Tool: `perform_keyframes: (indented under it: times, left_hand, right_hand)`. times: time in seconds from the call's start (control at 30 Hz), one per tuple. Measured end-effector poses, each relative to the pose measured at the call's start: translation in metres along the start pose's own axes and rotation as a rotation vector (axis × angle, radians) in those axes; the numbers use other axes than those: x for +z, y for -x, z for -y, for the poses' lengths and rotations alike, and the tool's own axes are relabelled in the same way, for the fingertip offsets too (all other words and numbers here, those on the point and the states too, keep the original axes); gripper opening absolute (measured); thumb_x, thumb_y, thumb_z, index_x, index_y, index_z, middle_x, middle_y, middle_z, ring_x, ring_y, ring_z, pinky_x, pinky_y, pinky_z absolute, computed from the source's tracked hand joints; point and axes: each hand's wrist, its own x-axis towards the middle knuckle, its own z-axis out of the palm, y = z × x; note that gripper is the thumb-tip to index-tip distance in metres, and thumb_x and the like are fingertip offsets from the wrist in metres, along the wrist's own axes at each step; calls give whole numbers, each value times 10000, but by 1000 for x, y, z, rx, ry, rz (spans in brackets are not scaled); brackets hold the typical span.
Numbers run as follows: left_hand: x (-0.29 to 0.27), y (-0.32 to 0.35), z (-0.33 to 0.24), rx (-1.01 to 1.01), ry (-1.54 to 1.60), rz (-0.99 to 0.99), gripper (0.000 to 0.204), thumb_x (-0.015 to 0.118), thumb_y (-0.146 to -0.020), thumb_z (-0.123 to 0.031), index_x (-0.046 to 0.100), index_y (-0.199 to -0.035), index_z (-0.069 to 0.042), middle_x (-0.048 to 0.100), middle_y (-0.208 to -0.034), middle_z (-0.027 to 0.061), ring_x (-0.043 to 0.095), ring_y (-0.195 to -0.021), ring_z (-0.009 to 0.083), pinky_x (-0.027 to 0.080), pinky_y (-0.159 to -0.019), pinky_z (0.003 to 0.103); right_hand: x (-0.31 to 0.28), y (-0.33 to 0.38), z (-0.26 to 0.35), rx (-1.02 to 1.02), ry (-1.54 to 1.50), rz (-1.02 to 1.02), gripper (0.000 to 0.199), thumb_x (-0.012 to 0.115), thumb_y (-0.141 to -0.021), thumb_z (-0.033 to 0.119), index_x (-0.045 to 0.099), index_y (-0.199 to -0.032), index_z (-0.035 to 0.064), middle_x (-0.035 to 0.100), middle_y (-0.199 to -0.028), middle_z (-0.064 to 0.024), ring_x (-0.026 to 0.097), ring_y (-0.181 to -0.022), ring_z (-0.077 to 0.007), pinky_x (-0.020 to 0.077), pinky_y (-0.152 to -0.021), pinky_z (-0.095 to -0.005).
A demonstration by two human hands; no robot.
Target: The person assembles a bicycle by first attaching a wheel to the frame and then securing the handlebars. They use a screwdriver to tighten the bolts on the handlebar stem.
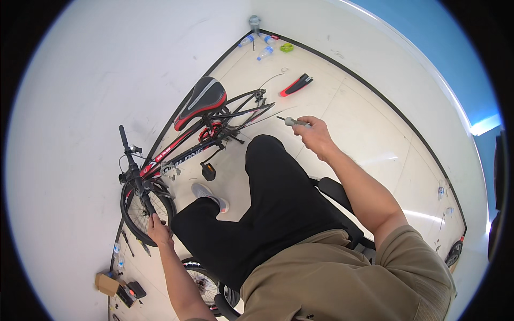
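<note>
My right hand [317,137] is closed around the grey handle of a screwdriver [289,121], raised above the floor to the right of the bicycle. Its thin dark shaft points left, apart from the bike. My left hand [159,230] is wrapped round the near end of the handlebar [143,193]. The black and red bicycle [182,154] leans beside the wall, its front wheel [125,207] under the handlebar. The black saddle with red edging [202,101] is on the frame. No wheel shows at the rear end. An orange-sided pedal [209,172] hangs near my shoe.
A loose wheel [199,278] lies by my left leg, partly hidden. Beyond the bike are a black and red mudguard [296,84] and several plastic bottles [265,52]. Tools [128,243] and an opened cardboard box [107,284] lie near the left wall. I sit on a chair [333,192].
</note>
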Motion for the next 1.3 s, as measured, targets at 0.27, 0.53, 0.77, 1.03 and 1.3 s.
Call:
perform_keyframes:
  times: [0.27,0.53,0.77,1.03,1.3]
  left_hand:
    - [-3,-16,6,-17,-54,0,351,611,-1017,-330,631,-1288,-108,511,-686,5,425,-425,77,307,-366,242]
    - [2,-16,-4,-26,-40,-11,372,655,-998,-320,646,-1301,-103,540,-701,19,438,-443,85,307,-379,250]
    - [-5,-10,-7,-54,48,7,460,658,-995,-306,596,-1366,-40,567,-776,44,464,-447,93,316,-378,254]
    - [3,-8,15,58,-20,-115,591,694,-968,-326,550,-1390,62,627,-804,44,511,-611,71,382,-519,245]
    - [4,-21,7,-2,68,-63,441,698,-972,-307,622,-1316,-43,552,-698,14,403,-416,69,270,-370,246]
  right_hand:
    - [0,-1,-4,2,27,28,423,707,-830,233,680,-1161,-29,691,-897,-103,607,-795,-182,497,-733,-344]
    - [-2,0,1,31,-100,47,428,665,-878,185,604,-1248,-22,652,-871,-63,430,-545,-55,347,-468,-235]
    - [10,6,11,38,-118,93,427,650,-895,164,577,-1254,-56,633,-881,-70,407,-546,-56,322,-472,-237]
    - [6,0,15,46,-100,86,439,647,-922,186,573,-1286,-47,641,-903,-81,418,-561,-62,337,-487,-237]
    - [5,-2,2,49,-136,87,434,645,-901,164,567,-1259,-69,640,-912,-90,407,-541,-63,325,-485,-246]
